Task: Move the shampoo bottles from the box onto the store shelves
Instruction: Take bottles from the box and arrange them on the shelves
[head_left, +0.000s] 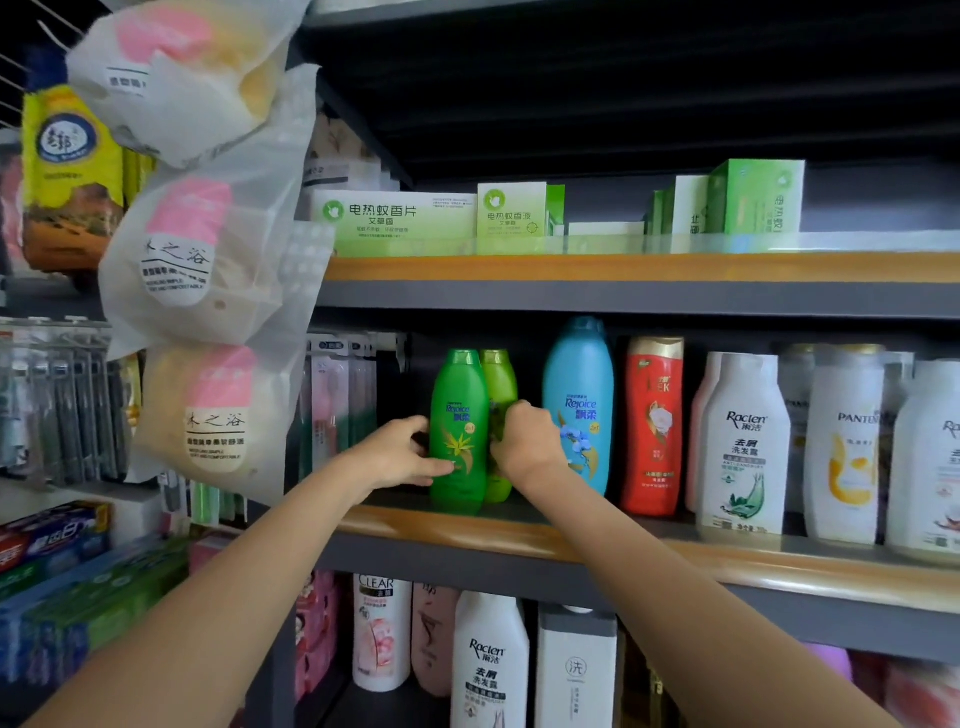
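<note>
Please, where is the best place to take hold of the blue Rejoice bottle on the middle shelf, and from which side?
Probably grip the blue Rejoice bottle round its wide middle, coming from the front. It stands upright at the shelf edge; the red bottle is close on one side and the right hand on the other, so only its front is free.

Single head view, worn camera. Faces forward, slightly down, close to the middle shelf (571, 540). Arms reach in from below.

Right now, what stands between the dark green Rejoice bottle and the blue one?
In the head view, a lighter green bottle, gripped by the right hand, stands between the dark green bottle and blue bottle.
</note>
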